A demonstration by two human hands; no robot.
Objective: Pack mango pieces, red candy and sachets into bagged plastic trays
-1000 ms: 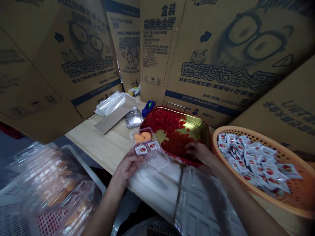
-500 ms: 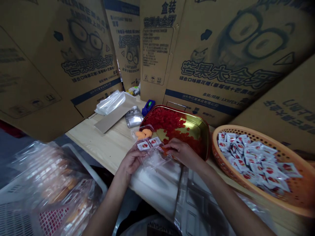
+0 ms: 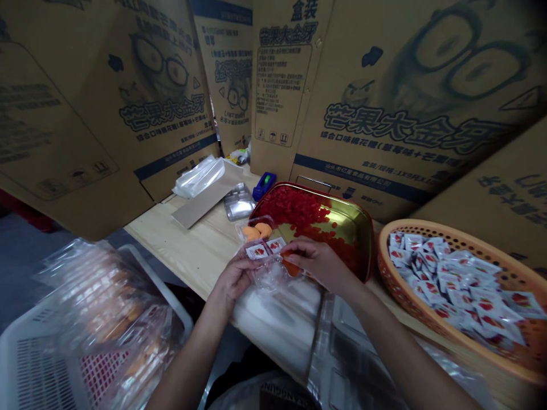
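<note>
The clear plastic tray sits at the table edge between both hands, just in front of the gold pan. The left hand grips its left rim. The right hand, fingers pinched around a red-orange candy, rests at its right side.

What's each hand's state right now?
Left hand: closed on the near edge of the clear plastic tray.
Right hand: fingertips pinched on an orange-red candy piece over that tray.
</note>
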